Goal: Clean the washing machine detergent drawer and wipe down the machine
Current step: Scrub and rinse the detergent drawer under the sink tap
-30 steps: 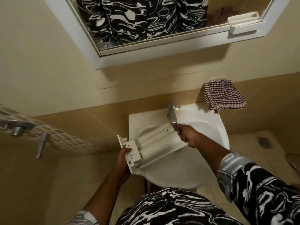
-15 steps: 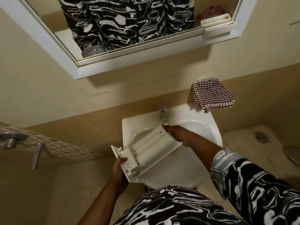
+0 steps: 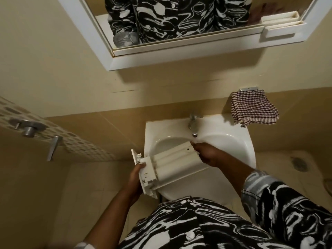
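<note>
Left hand [image 3: 136,178] and right hand [image 3: 206,156], fingers gripping the detergent drawer [image 3: 173,161] over the sink [image 3: 235,141]; once wet, it could slip

So the drawer [image 3: 172,164] is held over the sink's [image 3: 233,141] 8 o'clock rim: left hand [image 3: 133,178] holding its 8 o'clock end, right hand [image 3: 206,155] holding its 2 o'clock end, just below the tap [image 3: 193,124] at 12. Cloth [image 3: 253,108] hangs on the wall at 1, mirror [image 3: 179,58] higher up at 12, floor drain [image 3: 298,163] at 3.
</note>
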